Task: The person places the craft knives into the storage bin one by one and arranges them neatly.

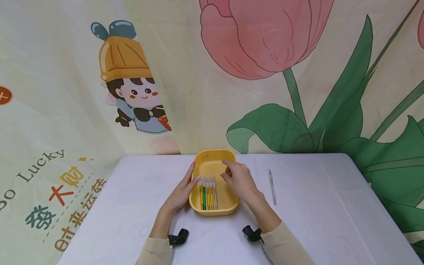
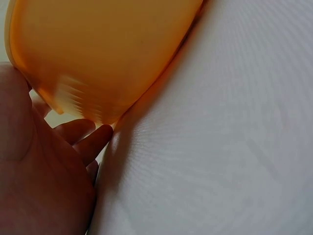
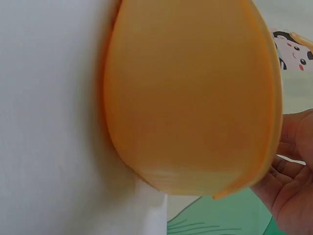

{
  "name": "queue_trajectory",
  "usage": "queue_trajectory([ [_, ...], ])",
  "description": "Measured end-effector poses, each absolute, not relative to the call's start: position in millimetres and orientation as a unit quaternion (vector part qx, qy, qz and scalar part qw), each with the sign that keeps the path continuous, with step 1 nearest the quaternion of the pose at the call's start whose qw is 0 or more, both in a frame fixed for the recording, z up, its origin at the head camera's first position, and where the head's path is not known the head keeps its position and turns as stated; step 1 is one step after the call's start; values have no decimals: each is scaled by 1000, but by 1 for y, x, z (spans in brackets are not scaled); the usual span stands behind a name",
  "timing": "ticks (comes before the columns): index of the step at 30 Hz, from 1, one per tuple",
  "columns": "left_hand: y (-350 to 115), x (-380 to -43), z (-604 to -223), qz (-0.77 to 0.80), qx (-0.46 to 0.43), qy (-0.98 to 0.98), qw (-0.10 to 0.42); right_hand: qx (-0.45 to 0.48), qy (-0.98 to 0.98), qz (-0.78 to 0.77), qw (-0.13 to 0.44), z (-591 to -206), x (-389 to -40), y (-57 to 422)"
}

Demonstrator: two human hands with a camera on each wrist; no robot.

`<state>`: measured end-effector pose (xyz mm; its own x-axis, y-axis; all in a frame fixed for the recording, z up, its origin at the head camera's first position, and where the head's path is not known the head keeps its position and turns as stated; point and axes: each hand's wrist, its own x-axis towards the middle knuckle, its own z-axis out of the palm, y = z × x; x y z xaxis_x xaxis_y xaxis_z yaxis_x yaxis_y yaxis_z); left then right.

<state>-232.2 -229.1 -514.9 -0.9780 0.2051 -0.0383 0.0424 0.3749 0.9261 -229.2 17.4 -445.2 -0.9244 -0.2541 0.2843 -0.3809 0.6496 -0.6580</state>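
A yellow tray (image 1: 228, 203) stands on the table in the head view. Several slim pens (image 1: 208, 195) with clear caps, yellow, green and whitish, lie side by side in its left half. My left hand (image 1: 179, 195) grips the tray's left rim, thumb over the edge and fingers outside, as the left wrist view also shows. Over the right side hovers my right hand (image 1: 241, 180), fingers bent and thumb apart from the index finger, with nothing visible between them. In the right wrist view the tray's outer wall (image 3: 190, 98) hides part of that hand.
One more slim pen (image 1: 272, 187) lies on the white tablecloth (image 1: 318, 221), right of the tray. Behind the table hangs a printed cloth (image 1: 185, 73) with a tulip and a cartoon figure. Black wrist cameras (image 1: 179, 237) sit at both wrists.
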Motion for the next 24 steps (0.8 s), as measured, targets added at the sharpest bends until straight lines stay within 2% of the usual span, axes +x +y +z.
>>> queue_trajectory([
  [24, -228, -231, -515, 552, 72, 828, 69, 131, -905, 385, 125, -439, -240, 58],
])
